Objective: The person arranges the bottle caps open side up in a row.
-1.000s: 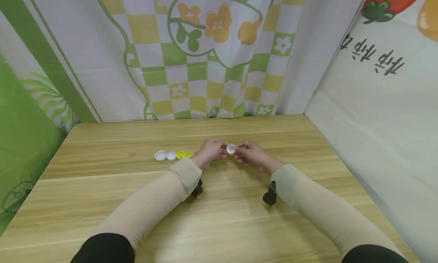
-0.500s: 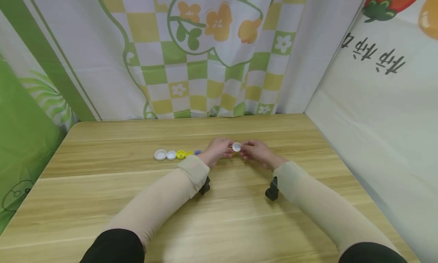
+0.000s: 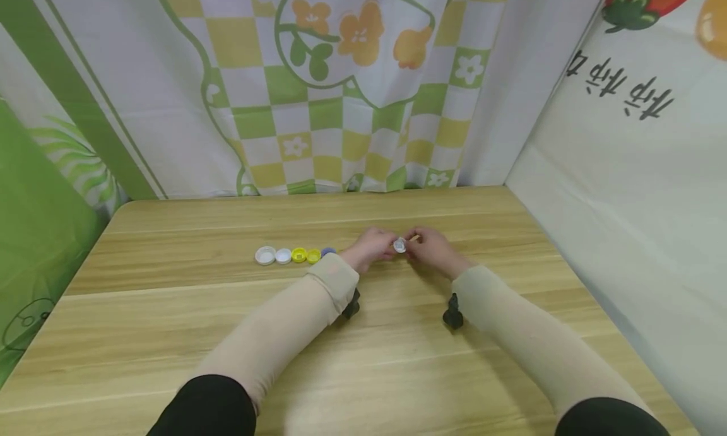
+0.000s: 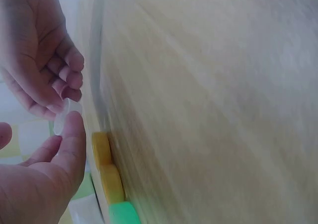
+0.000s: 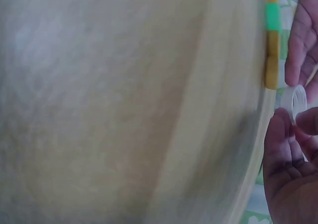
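Between my two hands, raised over the table, is a small white bottle cap (image 3: 400,245), its hollow side showing in the head view. My right hand (image 3: 431,250) pinches it from the right with thumb and fingers. My left hand (image 3: 375,245) has its fingertips on the opposite edge, pinching it too. In the left wrist view the cap (image 4: 68,113) sits at the fingertips of both hands. Beyond it on the table lie yellow caps (image 4: 111,184) and a green cap (image 4: 124,213), hidden behind my left hand in the head view.
A row of caps runs leftward along the wooden table (image 3: 397,373): a purple cap (image 3: 328,252), two yellow caps (image 3: 298,255), a white cap (image 3: 283,256) and a larger white cap (image 3: 265,255). A patterned curtain (image 3: 352,127) hangs behind, a pale sheet (image 3: 636,202) at right.
Both hands and the white cap have shifted right, the left hand more than the right. The cap has turned a little. More of the row shows behind the left hand.
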Demonstrator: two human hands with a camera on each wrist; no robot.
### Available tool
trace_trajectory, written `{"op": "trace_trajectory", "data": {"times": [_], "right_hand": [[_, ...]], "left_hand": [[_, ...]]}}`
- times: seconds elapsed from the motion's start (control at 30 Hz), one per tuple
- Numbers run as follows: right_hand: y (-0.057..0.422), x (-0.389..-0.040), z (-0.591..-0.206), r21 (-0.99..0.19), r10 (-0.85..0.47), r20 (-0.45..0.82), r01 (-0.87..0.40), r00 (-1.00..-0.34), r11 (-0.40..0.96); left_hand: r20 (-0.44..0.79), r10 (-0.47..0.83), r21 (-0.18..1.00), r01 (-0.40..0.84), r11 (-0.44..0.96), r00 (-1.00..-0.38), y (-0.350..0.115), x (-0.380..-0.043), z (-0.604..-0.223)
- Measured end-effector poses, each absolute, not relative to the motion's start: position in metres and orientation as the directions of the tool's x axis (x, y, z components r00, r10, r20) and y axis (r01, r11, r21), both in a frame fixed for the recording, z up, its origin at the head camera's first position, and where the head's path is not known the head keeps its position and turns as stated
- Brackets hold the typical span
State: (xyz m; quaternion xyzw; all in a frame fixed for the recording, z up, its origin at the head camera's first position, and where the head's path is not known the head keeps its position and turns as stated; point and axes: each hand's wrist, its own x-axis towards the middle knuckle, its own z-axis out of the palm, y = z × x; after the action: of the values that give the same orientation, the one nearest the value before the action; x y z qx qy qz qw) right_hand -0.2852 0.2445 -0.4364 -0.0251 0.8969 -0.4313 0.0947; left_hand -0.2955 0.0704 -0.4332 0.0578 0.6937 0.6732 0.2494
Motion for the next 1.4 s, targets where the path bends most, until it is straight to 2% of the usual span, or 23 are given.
{"op": "trace_trajectory", "data": {"times": [0.07, 0.13, 0.57, 1.03, 1.4], "right_hand": [[0.244, -0.286, -0.437, -0.692, -0.132, -0.092, -0.032, -0.987, 0.721], [0.244, -0.286, -0.437, -0.649, -0.136, -0.065, -0.061, -0.989, 0.759], [0.242, -0.294, -0.436, -0.603, -0.086, -0.098, -0.01, -0.991, 0.797], [0.247, -0.295, -0.438, -0.551, -0.122, -0.118, -0.037, -0.986, 0.834], [0.244, -0.295, -0.437, -0.57, -0.148, -0.177, -0.021, -0.973, 0.821]], "left_hand": [[-0.274, 0.422, 0.962, -0.254, 0.103, -0.864, 0.071, -0.295, -0.434], [-0.28, 0.417, 0.96, -0.255, 0.116, -0.865, 0.072, -0.295, -0.434], [-0.284, 0.391, 0.955, -0.296, 0.03, -0.876, 0.081, -0.29, -0.428], [-0.292, 0.423, 0.952, -0.301, 0.046, -0.858, 0.079, -0.286, -0.424], [-0.319, 0.41, 0.94, -0.341, 0.022, -0.854, 0.077, -0.286, -0.428]]}}
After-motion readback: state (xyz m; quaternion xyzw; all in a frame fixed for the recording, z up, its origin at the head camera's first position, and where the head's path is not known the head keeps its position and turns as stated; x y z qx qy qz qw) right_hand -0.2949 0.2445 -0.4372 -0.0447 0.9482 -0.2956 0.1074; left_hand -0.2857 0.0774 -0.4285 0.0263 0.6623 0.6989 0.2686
